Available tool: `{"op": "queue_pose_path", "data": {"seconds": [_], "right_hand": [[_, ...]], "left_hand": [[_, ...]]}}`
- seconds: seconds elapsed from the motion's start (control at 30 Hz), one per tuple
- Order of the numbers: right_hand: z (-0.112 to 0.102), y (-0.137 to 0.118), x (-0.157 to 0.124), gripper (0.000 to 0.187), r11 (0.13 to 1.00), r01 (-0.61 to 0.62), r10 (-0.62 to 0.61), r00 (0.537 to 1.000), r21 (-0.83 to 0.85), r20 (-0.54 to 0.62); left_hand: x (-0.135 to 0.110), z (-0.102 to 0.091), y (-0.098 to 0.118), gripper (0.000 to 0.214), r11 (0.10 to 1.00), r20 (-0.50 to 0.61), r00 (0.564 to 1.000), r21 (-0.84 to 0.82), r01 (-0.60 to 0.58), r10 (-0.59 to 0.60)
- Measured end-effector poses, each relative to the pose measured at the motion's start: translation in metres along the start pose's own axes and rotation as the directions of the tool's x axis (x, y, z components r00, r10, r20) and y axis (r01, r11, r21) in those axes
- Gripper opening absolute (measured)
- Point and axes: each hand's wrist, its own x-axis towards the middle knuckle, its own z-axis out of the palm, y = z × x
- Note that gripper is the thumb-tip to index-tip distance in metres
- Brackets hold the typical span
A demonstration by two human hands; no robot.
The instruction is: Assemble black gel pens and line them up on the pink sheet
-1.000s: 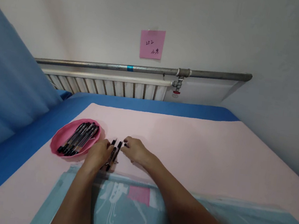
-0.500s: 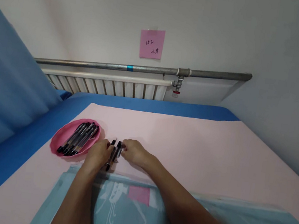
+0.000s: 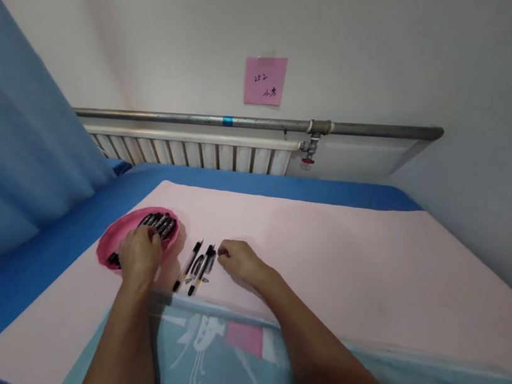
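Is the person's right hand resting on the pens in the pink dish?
No: the right hand lies on the pink sheet beside the loose pens, while the left hand covers the pink dish.

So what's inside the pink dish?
Black pens lie in the pink dish, side by side. The left hand rests over them and covers their middles, so how many there are cannot be told.

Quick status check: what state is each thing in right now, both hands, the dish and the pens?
Left hand: over the dish, fingers on the pens in it; grip unclear.
Right hand: resting on the pink sheet, fingertips at the loose pens.
Dish: on the sheet, holding black pens.
Loose pens: lying side by side on the sheet, between the hands.
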Motion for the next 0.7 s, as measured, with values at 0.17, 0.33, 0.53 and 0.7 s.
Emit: {"op": "queue_pose_path", "data": {"seconds": [0.17, 0.33, 0.53, 0.7], "right_hand": [[-0.002, -0.001, -0.002, 0.013, 1.000, 0.010, -0.010, 1.000, 0.013, 0.002], [-0.001, 0.000, -0.001, 0.013, 1.000, 0.022, -0.022, 1.000, 0.010, -0.011], [0.002, 0.003, 0.000, 0.012, 0.999, 0.029, -0.028, 0.999, 0.025, -0.040], [0.000, -0.003, 0.003, 0.015, 0.953, 0.044, 0.046, 0.956, 0.298, -0.288]], "left_hand": [[0.004, 0.008, -0.006, 0.030, 0.999, 0.023, 0.998, 0.007, 0.050, -0.050], [0.005, 0.015, -0.009, 0.027, 0.997, -0.027, 0.996, -0.019, 0.079, -0.079], [0.003, 0.012, -0.002, 0.025, 0.983, -0.111, 0.994, -0.183, -0.032, 0.012], [-0.018, 0.015, 0.031, 0.026, 0.905, -0.125, 0.979, -0.378, -0.195, 0.159]]}}
